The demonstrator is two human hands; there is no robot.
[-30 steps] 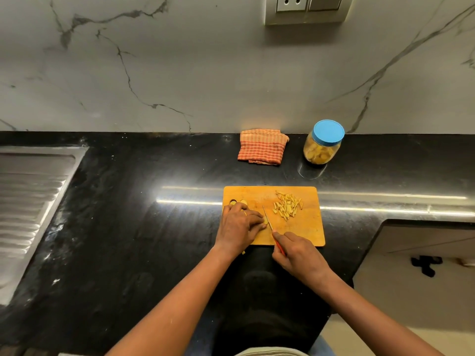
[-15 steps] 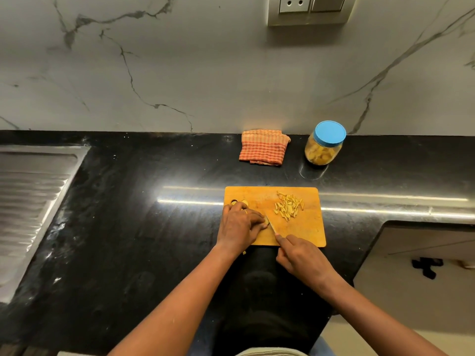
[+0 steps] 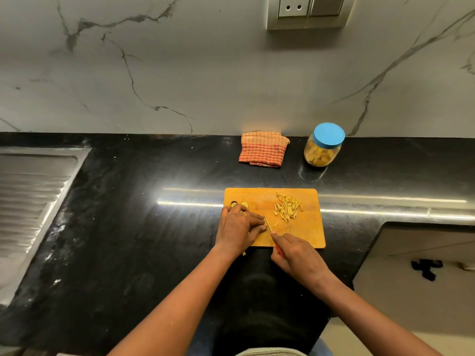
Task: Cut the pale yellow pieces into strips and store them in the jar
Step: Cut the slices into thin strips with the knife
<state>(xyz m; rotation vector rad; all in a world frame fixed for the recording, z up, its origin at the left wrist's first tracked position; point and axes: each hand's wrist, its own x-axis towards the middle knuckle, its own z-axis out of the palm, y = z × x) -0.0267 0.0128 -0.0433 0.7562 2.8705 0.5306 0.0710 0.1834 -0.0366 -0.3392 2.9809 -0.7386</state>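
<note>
Though lidded, one jar, one knife.

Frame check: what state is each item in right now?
Jar: upright, blue lid on, yellow pieces inside.
Cloth: folded, behind the board.
Cutting board: flat on counter.
Strips: cut, loosely piled on the board.
Pale yellow piece: pinned under fingertips of the left hand.
Knife: gripped by the right hand, blade beside that piece.

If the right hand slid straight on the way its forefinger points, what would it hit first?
The right hand would most likely meet the left hand, its fingertips pinning a pale piece beside the knife; depth is unclear.
</note>
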